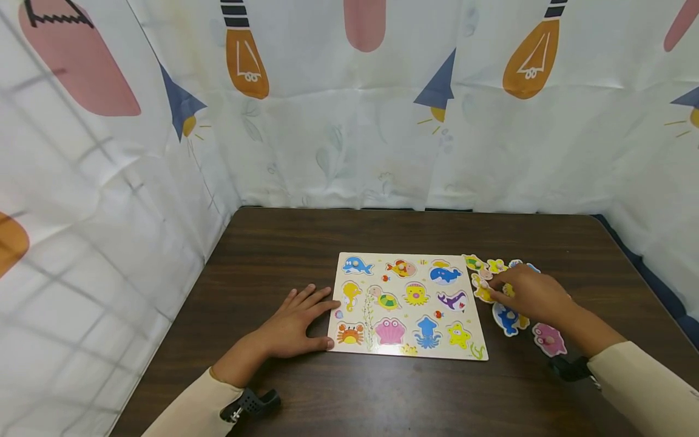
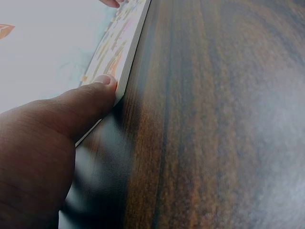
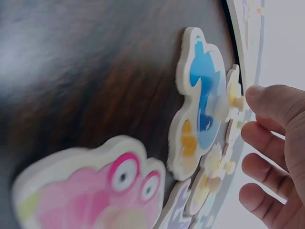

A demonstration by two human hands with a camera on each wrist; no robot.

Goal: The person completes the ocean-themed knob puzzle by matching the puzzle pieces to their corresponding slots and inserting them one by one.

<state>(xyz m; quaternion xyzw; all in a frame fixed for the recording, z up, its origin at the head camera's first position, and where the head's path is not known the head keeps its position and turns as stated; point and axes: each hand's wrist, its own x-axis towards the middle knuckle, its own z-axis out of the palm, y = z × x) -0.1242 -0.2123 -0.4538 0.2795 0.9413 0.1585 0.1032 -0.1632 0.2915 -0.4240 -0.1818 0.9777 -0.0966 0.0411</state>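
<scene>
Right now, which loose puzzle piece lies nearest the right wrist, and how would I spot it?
Start at the dark wooden table and find the pale wooden sea-animal puzzle board. Loose pieces lie scattered just to its right, where the right hand reaches. The pink octopus-like piece lies closest to the camera, the only pink one among blue and yellow neighbours.

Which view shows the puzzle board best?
The head view: the whole puzzle board lies flat on the table. The left wrist view shows only its edge, with the left hand's thumb against it; the right wrist view catches a sliver.

The right hand [image 1: 532, 295] covers several loose puzzle pieces [image 1: 505, 317], hiding whether its fingers pinch one.
</scene>
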